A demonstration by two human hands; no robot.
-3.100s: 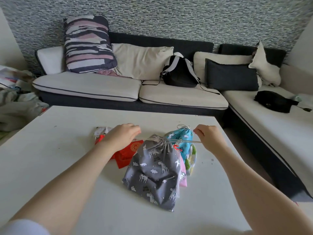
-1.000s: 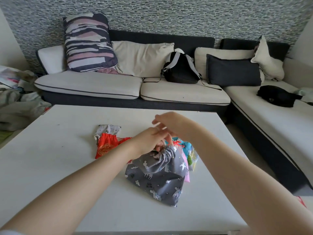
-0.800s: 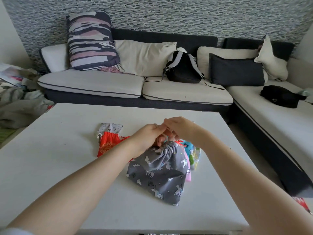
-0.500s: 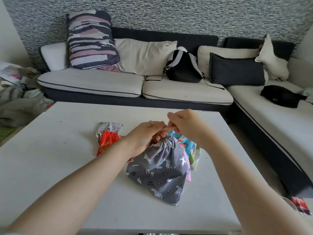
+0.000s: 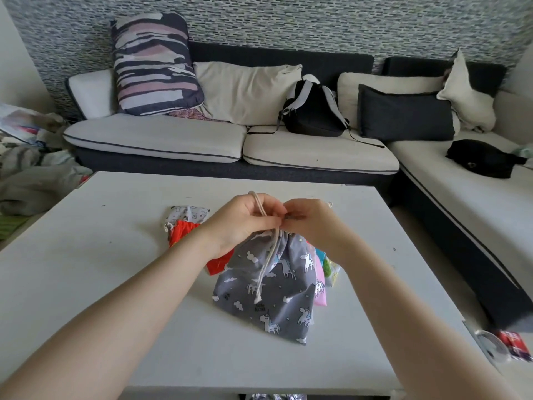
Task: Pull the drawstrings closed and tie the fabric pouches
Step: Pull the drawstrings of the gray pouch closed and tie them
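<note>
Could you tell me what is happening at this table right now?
A person is tying shut a grey unicorn-print pouch on a white table. Its mouth is already gathered, and both the left hand and the right hand pinch the cream drawstring just above it, one end trailing down the fabric. A red pouch and other coloured pouches lie beside and under it.

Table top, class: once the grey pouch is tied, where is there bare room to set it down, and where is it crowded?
Bare patches of the table: left of the red pouch up to the left edge, and the near strip in front of the grey pouch. Crowded: the middle, where the left hand and right hand work the drawstring beside the stacked pouches.
</note>
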